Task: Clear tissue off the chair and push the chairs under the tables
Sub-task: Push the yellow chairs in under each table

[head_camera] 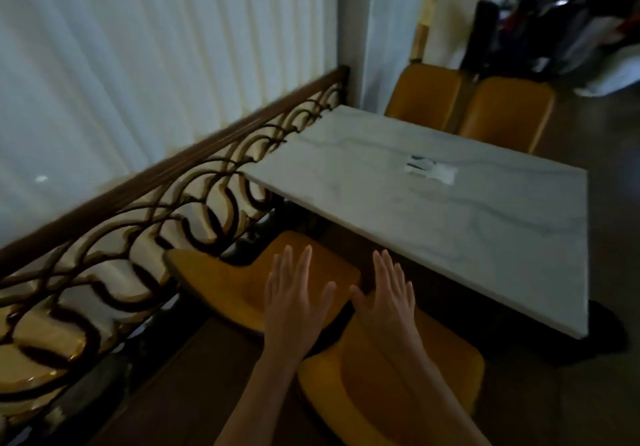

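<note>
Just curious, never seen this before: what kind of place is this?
Probably a cafe or restaurant: a marble-look table with matching mustard chairs on both sides, beside an ornate railing.

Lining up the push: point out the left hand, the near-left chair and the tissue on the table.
left hand (296, 302), head view, back of the open hand.
near-left chair (225, 277), head view, top of its yellow backrest.
tissue (431, 170), head view, middle of the white paper on the marble top.

Crumpled white tissue (431, 171) lies on the marble table (485, 237); yellow chairs (221, 283) flank it.
</note>
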{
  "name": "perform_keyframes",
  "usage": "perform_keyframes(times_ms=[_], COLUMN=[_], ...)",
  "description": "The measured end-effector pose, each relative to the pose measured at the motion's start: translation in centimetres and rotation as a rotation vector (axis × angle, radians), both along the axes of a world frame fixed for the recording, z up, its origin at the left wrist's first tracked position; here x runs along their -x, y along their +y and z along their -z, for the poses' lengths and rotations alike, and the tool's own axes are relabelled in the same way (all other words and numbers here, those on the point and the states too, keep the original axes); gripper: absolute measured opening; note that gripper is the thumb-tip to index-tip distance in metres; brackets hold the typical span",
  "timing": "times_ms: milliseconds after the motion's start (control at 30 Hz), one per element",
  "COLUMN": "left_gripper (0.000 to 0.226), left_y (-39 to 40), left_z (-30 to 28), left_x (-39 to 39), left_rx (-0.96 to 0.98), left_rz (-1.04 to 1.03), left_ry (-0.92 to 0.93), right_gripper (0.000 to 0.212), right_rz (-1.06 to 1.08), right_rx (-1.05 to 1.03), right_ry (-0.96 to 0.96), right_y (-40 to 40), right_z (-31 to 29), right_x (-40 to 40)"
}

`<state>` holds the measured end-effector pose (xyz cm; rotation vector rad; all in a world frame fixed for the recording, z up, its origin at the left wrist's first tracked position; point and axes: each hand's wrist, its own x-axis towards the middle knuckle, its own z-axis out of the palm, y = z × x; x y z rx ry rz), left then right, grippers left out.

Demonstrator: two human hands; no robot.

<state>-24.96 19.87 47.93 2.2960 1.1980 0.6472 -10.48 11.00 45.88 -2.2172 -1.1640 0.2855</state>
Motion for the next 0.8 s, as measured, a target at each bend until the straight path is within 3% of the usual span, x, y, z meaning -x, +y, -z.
perform_keyframes(times_ms=[367, 633, 800], left_gripper=[0.086, 0.093, 0.096], left_y=[-1.6, -1.2, -1.4], left_z=[1.5, 5.6, 8.4], left_x=[-6.7, -4.0, -0.8], left_rx=[0.099, 0.205, 0.320], left_rz=[0.383, 0.518, 0.531], left_ry=[0.088, 0.165, 0.297], right_gripper=[0.080, 0.079, 0.073], right_rz=[0.444, 0.663, 0.773], right_rx=[0.073, 0.097, 0.232], right_ry=[0.072, 0.142, 0.215], right_y=[-8.2, -11.9, -14.5], right_z=[1.7, 3.6, 6.0], right_x=[-3.4, 1.1, 4.7])
